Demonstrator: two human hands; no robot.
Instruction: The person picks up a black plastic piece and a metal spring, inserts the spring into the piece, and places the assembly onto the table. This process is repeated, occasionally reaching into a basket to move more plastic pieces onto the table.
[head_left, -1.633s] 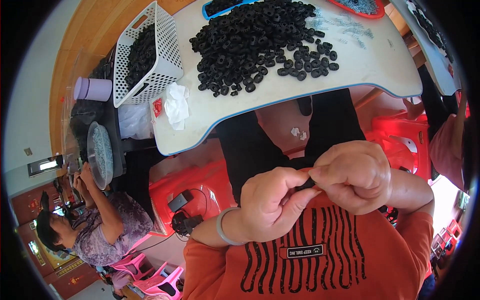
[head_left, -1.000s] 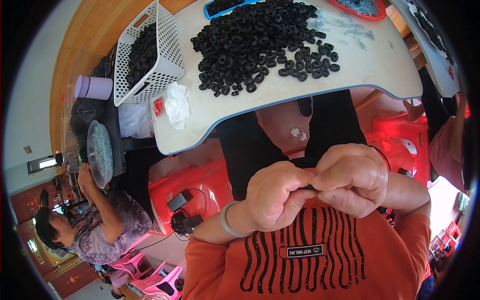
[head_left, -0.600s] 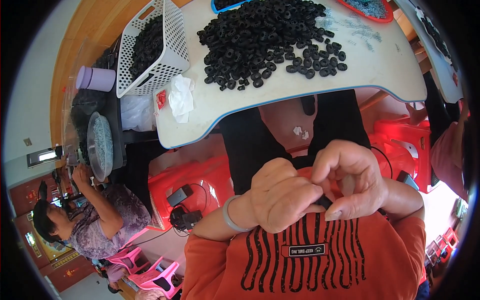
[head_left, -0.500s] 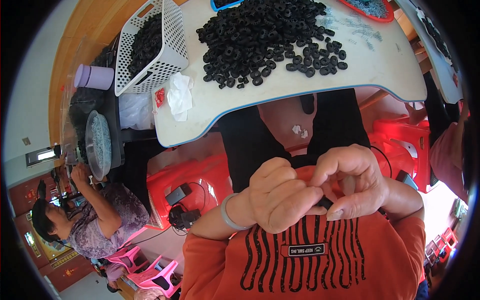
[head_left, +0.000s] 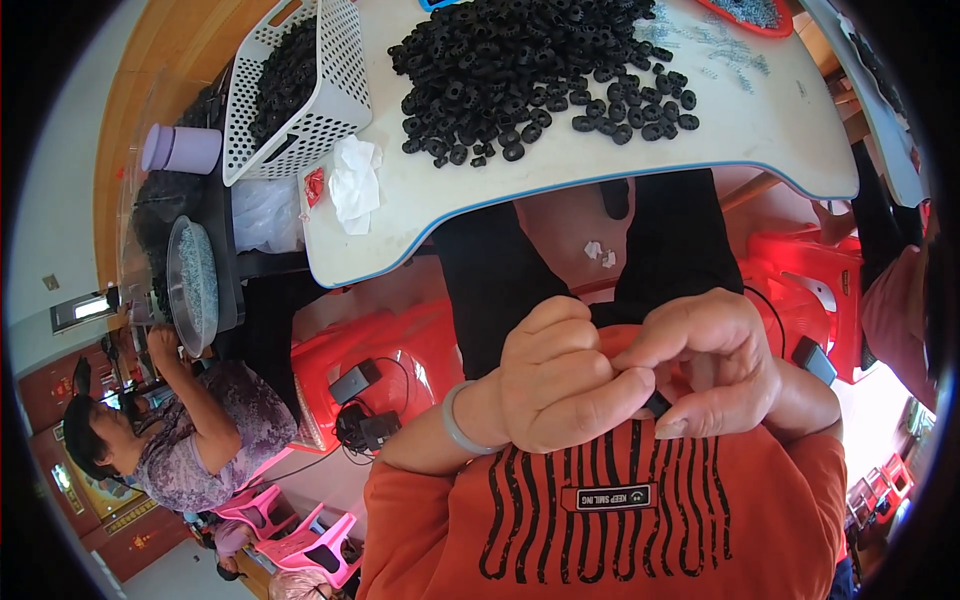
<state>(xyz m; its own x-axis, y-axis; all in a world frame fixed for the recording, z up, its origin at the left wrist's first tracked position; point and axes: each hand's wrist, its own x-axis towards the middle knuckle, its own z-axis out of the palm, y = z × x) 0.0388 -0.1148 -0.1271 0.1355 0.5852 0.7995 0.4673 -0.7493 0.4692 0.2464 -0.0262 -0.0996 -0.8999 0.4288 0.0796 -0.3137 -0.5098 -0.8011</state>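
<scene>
Close in front of my orange shirt, both hands meet at a small black plastic part [head_left: 657, 405]. My left hand [head_left: 560, 385], with a pale bangle at its wrist, is curled, its fingertips pressed at the part. My right hand [head_left: 715, 365] bends round from the other side, thumb and forefinger pinching at the same piece. Fingers cover most of the part, so its exact shape cannot be made out. Beyond my knees, a big heap of small oval black plastic parts [head_left: 510, 75] lies on the white table [head_left: 420, 205], several of them loose at its near right side.
Left on the table stand a white perforated basket [head_left: 345, 85] of black parts and a crumpled tissue [head_left: 355, 185]. A red tray [head_left: 768, 31] holds small pale-blue pieces at far right. At left, a person [head_left: 205, 430] sits by a clear bowl [head_left: 178, 285]; red stools [head_left: 430, 345] flank me.
Both hands stay together at the black part. My left fingers have shifted slightly and a little less of the part shows. The whole view has moved a little.
</scene>
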